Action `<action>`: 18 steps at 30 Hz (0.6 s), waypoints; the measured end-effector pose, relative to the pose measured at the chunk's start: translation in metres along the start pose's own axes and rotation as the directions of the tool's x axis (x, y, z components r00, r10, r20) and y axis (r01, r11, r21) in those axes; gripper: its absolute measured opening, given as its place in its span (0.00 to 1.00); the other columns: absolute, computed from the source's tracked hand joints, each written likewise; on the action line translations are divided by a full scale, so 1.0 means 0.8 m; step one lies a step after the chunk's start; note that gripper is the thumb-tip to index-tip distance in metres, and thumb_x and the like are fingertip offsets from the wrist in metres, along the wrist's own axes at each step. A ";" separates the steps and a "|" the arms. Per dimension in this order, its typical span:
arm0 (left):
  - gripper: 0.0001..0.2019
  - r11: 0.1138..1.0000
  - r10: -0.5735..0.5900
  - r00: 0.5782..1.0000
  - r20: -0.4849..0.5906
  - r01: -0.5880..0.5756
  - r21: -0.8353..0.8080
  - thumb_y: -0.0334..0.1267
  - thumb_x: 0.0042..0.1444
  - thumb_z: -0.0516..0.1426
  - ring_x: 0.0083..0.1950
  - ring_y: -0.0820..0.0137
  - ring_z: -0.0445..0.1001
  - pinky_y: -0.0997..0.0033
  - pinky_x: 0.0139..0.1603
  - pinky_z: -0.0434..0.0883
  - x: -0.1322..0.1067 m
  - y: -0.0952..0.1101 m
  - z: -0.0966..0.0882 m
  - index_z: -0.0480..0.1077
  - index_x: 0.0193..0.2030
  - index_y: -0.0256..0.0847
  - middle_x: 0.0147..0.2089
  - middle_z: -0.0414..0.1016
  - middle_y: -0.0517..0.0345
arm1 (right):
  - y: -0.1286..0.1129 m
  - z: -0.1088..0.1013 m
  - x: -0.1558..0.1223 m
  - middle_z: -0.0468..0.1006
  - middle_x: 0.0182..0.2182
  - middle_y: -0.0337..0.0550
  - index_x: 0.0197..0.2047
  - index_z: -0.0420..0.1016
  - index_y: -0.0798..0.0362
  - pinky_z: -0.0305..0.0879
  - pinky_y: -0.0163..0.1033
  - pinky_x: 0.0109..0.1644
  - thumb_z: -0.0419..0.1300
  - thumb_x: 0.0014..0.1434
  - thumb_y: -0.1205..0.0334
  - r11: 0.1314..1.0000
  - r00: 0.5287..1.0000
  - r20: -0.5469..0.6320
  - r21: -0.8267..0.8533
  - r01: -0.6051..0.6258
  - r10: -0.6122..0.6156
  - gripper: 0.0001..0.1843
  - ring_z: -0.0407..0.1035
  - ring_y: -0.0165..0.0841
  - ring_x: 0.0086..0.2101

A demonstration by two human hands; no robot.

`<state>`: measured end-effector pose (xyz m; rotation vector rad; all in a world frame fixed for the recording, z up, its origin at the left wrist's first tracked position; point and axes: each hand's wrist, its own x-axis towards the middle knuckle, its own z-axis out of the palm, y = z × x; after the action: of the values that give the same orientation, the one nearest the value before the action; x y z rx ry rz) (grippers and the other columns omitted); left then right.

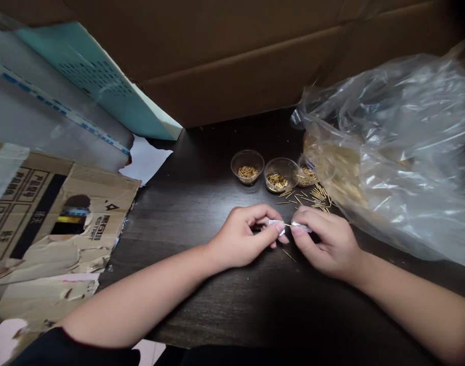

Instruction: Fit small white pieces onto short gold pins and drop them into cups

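Observation:
Thumb and fingers of my left hand point(251, 234) pinch one end of a thin brass-coloured pin point(287, 225), with a bit of white paper or tape point(277, 224) at the fingertips. My right hand point(323, 239) grips the pin's other end, and white material point(302, 227) shows between its fingers too. Only a short stretch of the pin is visible between the hands. Just below them a single loose pin point(289, 255) lies on the dark table. Behind the right hand, several longer brass pins point(319, 194) are scattered on the tabletop.
Beyond my hands stand three clear plastic cups point(247, 163) holding small brass parts. A large clear plastic bag point(400, 152) covers the right side. Tall cardboard point(232, 66) closes off the back. Torn cardboard point(75, 223) and a light-blue box point(98, 76) stand at left.

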<state>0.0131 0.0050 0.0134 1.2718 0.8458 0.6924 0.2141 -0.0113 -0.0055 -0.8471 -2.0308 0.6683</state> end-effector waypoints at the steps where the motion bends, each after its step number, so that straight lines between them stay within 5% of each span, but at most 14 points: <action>1: 0.08 1.000 0.010 1.000 0.029 -0.010 0.014 0.36 0.61 0.61 0.28 0.78 0.74 0.81 0.32 0.72 0.000 0.000 -0.004 0.72 0.37 0.32 0.32 0.80 0.52 | 0.000 -0.001 0.000 0.68 0.28 0.37 0.37 0.67 0.53 0.60 0.34 0.32 0.55 0.65 0.74 1.000 1.000 0.016 0.016 0.000 0.000 0.07 0.62 0.27 0.28; 9: 0.08 0.991 -0.019 0.982 0.188 -0.006 0.130 0.38 0.63 0.59 0.29 0.75 0.77 0.77 0.32 0.74 0.003 0.009 -0.023 0.72 0.38 0.32 0.31 0.80 0.50 | 0.001 -0.005 0.002 0.68 0.28 0.39 0.37 0.69 0.53 0.61 0.35 0.31 0.54 0.66 0.71 0.999 0.992 0.130 0.042 -0.010 0.004 0.06 0.63 0.28 0.27; 13: 0.07 0.893 0.171 0.971 0.166 -0.224 0.391 0.36 0.64 0.57 0.31 0.73 0.78 0.75 0.34 0.73 0.001 0.006 -0.024 0.75 0.39 0.35 0.32 0.81 0.53 | 0.000 -0.004 0.003 0.69 0.28 0.39 0.37 0.70 0.53 0.62 0.35 0.31 0.54 0.66 0.71 1.000 0.993 0.117 0.017 -0.012 0.010 0.07 0.64 0.29 0.28; 18: 0.07 0.699 0.418 0.893 0.165 -0.432 0.570 0.34 0.64 0.56 0.33 0.72 0.78 0.73 0.37 0.73 -0.006 0.000 -0.018 0.76 0.38 0.37 0.32 0.81 0.54 | -0.002 -0.004 0.001 0.69 0.28 0.40 0.37 0.69 0.53 0.62 0.35 0.32 0.54 0.67 0.71 0.999 0.993 0.111 0.019 -0.033 0.031 0.07 0.64 0.29 0.28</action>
<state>-0.0013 0.0084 0.0129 2.0959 0.7785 0.8034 0.2162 -0.0107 -0.0023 -0.8484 -2.1096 0.7678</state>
